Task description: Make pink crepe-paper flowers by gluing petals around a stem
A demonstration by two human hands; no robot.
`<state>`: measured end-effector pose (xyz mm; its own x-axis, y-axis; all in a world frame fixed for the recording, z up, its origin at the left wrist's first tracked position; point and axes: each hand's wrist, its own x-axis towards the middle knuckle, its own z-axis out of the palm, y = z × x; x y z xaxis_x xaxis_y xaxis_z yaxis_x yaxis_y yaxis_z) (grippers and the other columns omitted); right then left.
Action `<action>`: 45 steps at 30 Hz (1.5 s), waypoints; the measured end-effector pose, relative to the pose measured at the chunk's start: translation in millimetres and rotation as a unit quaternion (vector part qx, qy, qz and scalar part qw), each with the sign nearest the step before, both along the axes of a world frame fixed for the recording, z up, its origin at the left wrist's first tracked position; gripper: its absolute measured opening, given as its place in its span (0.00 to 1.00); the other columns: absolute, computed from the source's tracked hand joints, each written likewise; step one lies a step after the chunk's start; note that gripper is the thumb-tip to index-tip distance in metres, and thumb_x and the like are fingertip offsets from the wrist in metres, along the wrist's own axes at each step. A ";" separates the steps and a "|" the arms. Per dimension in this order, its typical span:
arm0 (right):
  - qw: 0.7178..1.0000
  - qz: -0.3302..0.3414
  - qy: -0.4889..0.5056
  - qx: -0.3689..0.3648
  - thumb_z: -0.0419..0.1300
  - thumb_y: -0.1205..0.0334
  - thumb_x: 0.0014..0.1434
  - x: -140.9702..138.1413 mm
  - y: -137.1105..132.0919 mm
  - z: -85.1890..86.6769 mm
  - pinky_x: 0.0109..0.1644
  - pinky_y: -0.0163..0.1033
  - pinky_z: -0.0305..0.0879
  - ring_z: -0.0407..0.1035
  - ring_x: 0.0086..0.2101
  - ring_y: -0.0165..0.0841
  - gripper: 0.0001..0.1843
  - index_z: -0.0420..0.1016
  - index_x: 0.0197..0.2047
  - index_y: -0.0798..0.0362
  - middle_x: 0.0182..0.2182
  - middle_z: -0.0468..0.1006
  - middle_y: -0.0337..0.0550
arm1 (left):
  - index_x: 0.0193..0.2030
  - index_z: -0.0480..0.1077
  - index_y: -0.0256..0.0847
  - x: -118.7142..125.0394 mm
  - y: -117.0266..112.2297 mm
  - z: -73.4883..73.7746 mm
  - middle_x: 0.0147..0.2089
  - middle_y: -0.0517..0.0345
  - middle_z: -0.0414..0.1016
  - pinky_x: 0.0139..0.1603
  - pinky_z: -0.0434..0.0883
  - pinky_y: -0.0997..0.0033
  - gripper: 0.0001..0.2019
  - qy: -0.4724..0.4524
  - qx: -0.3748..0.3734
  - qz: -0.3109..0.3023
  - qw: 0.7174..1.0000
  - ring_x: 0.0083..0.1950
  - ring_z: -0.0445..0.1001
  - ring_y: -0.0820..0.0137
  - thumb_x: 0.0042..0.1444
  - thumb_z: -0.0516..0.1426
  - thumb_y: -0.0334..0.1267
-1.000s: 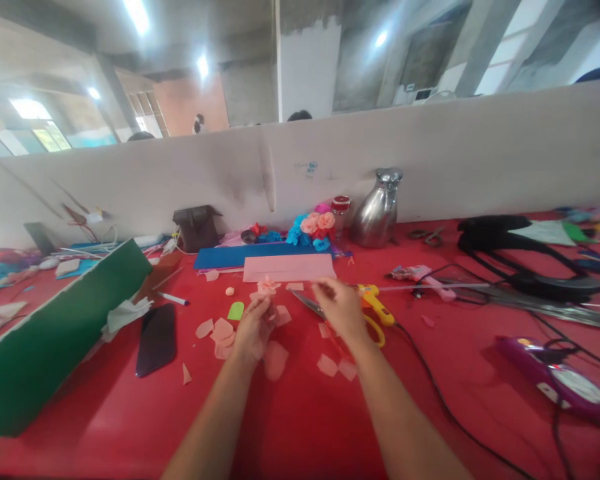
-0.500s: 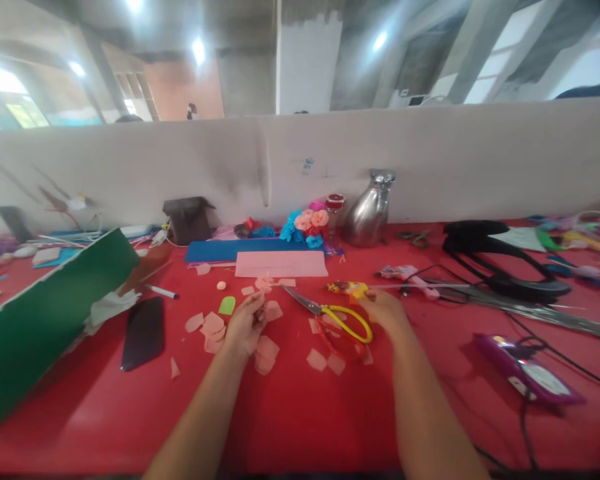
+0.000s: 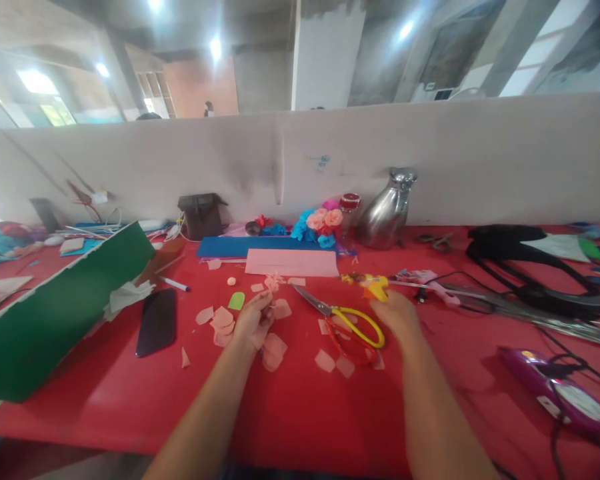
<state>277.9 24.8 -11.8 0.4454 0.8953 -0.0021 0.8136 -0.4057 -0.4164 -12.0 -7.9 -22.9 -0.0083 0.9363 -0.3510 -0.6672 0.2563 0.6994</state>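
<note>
My left hand (image 3: pixel 253 321) is closed in a pinch on a small pink paper piece, over a scatter of pink paper petals (image 3: pixel 273 347) on the red table (image 3: pixel 300 413). My right hand (image 3: pixel 399 313) is closed around the handle of a yellow glue gun (image 3: pixel 375 287), whose nozzle points left. Yellow-handled scissors (image 3: pixel 345 317) lie between my two hands, blades pointing up-left. A pink paper sheet (image 3: pixel 291 263) lies flat just beyond the petals, with a blue sheet (image 3: pixel 230 247) behind it.
A green board (image 3: pixel 55 313) leans at the left beside a black phone (image 3: pixel 156 323). Paper flowers (image 3: pixel 320 225), a silver jug (image 3: pixel 386 210) and a brown box (image 3: pixel 203 215) stand along the white partition. Black cables and a purple device (image 3: pixel 560 390) lie at the right.
My right hand moved right from the middle of the table to the yellow glue gun and closed on it. My left hand stayed over the petals.
</note>
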 end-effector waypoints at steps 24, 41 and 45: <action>0.911 0.323 0.115 0.229 0.53 0.51 0.58 -103.4 -51.2 11.8 0.32 0.38 0.66 0.74 0.33 0.41 0.15 0.76 0.40 0.50 0.28 0.80 0.44 | 0.32 0.68 0.35 -3.6 5.3 -4.5 0.19 0.67 0.59 0.17 0.56 0.85 0.05 -0.046 0.001 0.020 0.999 0.17 0.56 0.84 0.46 0.58 0.27; 0.897 0.370 -0.059 0.236 0.48 0.57 0.63 -115.7 -53.0 11.1 0.32 0.36 0.59 0.72 0.33 0.38 0.10 0.68 0.41 0.51 0.34 0.77 0.44 | 0.30 0.71 0.35 2.2 3.2 -8.1 0.23 0.64 0.66 0.19 0.56 0.84 0.08 0.011 0.007 0.031 0.999 0.19 0.59 0.84 0.39 0.62 0.28; 0.900 0.353 -0.093 0.240 0.49 0.58 0.63 -117.0 -52.4 8.5 0.30 0.36 0.58 0.72 0.31 0.38 0.10 0.68 0.40 0.52 0.33 0.77 0.45 | 0.31 0.71 0.35 3.6 3.1 -7.9 0.22 0.64 0.66 0.19 0.57 0.84 0.09 0.016 0.007 0.030 0.999 0.19 0.60 0.84 0.39 0.62 0.29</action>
